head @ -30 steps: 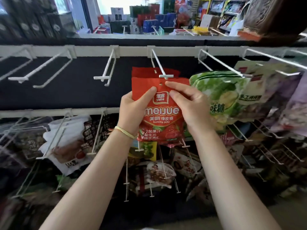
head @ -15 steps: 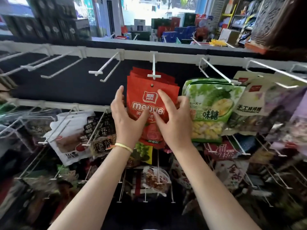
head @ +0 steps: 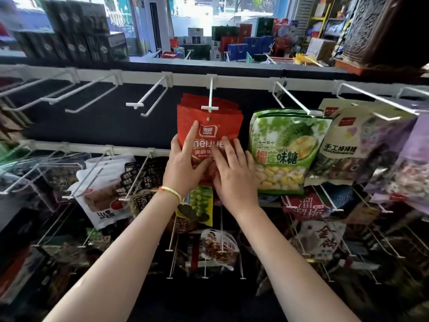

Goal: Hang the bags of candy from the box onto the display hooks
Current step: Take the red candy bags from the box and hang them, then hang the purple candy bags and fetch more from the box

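Note:
A red gummy candy bag (head: 220, 126) hangs at the front of several like it on a white display hook (head: 210, 98) in the middle of the top rail. My left hand (head: 185, 163) rests on the bag's left side, with its index finger straight up the front and its thumb across it. Its other fingers sit at the bag's left edge, partly hidden. My right hand (head: 234, 173) lies flat on the lower right front with straight fingers. The box is out of view.
Bare white hooks (head: 148, 101) stick out to the left on the top rail. Green durian candy bags (head: 285, 145) hang just right of the red ones, with more bags (head: 352, 140) beyond. Lower rows hold snack packs (head: 104, 194) on long wire hooks.
The red bag has gone from held in front of the hook tip to hanging on the hook. Both hands have slid down its front and now lie flat on it.

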A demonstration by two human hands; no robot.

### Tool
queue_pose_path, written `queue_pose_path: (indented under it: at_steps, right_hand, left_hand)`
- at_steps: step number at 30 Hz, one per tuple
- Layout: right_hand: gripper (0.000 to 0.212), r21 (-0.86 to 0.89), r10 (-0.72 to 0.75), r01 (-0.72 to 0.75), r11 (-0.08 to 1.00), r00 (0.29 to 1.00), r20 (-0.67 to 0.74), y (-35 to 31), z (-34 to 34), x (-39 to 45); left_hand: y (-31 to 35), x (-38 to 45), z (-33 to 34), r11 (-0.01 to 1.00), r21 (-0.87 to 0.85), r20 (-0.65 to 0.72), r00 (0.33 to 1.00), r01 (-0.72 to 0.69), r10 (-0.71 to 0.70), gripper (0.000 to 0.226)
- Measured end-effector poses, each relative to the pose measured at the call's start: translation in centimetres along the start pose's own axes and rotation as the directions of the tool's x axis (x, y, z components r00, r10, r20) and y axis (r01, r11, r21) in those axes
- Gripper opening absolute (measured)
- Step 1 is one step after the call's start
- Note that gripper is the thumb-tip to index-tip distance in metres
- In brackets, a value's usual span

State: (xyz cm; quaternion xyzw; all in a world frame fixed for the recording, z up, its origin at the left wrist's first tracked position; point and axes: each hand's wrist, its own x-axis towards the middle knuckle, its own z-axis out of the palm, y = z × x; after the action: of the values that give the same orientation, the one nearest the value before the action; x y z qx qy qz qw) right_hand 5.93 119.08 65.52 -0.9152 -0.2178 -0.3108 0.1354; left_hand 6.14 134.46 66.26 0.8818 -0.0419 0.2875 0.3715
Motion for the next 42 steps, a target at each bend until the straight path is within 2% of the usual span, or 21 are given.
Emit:
queue_pose_path:
  at_steps: [3, 5, 9, 11, 13, 14, 17, 20, 25, 30, 33, 37, 42]
  right_hand:
    - [0.075, -0.002, 0.045, -0.045, 0.999, 0.994, 0.099, -0.2, 0.3, -0.6]
    - [0.076, -0.012, 0.072, -0.071, 0.997, 0.991, 0.116, -0.4, 0.2, -0.8]
    - [0.072, -0.048, 0.172, -0.167, 0.985, 0.975, 0.143, -2.5, -0.6, -1.2]
    - [0.058, -0.055, 0.221, -0.215, 0.975, 0.965, 0.140, -4.4, -0.9, -1.4]
    - [0.030, -0.048, 0.264, -0.260, 0.964, 0.957, 0.117, -6.9, -1.3, -1.7]
    - [0.021, -0.023, 0.290, -0.289, 0.957, 0.949, 0.128, -8.3, -1.4, -1.9]
    - [0.020, 0.104, 0.364, -0.404, 0.909, 0.890, 0.274, -14.1, -1.2, -2.7]
    - [0.021, 0.145, 0.315, -0.397, 0.906, 0.863, 0.396, -22.2, 0.2, -3.5]
    - [0.023, 0.248, 0.186, -0.357, 0.901, 0.833, 0.521, -35.7, 4.0, -4.7]
    - [0.021, 0.402, 0.039, -0.346, 0.848, 0.796, 0.604, -46.9, 6.5, -4.5]
    - [0.020, 0.481, -0.067, -0.293, 0.826, 0.796, 0.601, -52.3, 7.5, -3.0]
    - [0.021, 0.550, -0.180, -0.236, 0.802, 0.781, 0.598, -58.0, 9.9, -0.6]
    - [0.017, 0.678, -0.213, -0.212, 0.704, 0.848, 0.486, -63.9, 14.8, 3.4]
  left_hand:
    - [-0.1, 0.5, -0.1, 1.000, 0.030, 0.040, 0.999, 0.002, -0.003, 0.100]
    - [-0.1, 0.6, -0.1, 1.000, 0.031, 0.071, 0.997, 0.000, -0.003, 0.102]
    - [-1.0, -0.2, -1.7, 0.998, 0.055, 0.189, 0.982, -0.030, 0.019, 0.100]
    - [-2.3, -1.8, -3.3, 0.994, 0.101, 0.278, 0.960, -0.047, 0.017, 0.098]
    - [-4.2, -4.0, -5.6, 0.990, 0.135, 0.356, 0.934, -0.027, -0.024, 0.086]
    - [-5.2, -5.1, -7.0, 0.989, 0.150, 0.382, 0.923, -0.012, -0.047, 0.072]
    - [-9.1, -8.1, -12.6, 0.975, 0.221, 0.455, 0.883, 0.018, -0.119, 0.026]
    - [-13.2, -11.1, -20.2, 0.961, 0.263, 0.521, 0.826, 0.086, -0.216, 0.024]
    - [-20.2, -15.8, -32.5, 0.951, 0.239, 0.413, 0.866, 0.195, -0.281, 0.021]
    - [-25.6, -19.1, -42.1, 0.933, 0.174, 0.338, 0.871, 0.314, -0.356, 0.017]
    - [-28.9, -18.9, -46.7, 0.931, 0.156, 0.300, 0.882, 0.330, -0.363, 0.018]
    - [-34.9, -18.2, -51.0, 0.919, 0.152, 0.175, 0.905, 0.364, -0.388, 0.016]
    - [-42.3, -16.7, -54.8, 0.860, 0.335, 0.153, 0.878, 0.386, -0.453, 0.017]
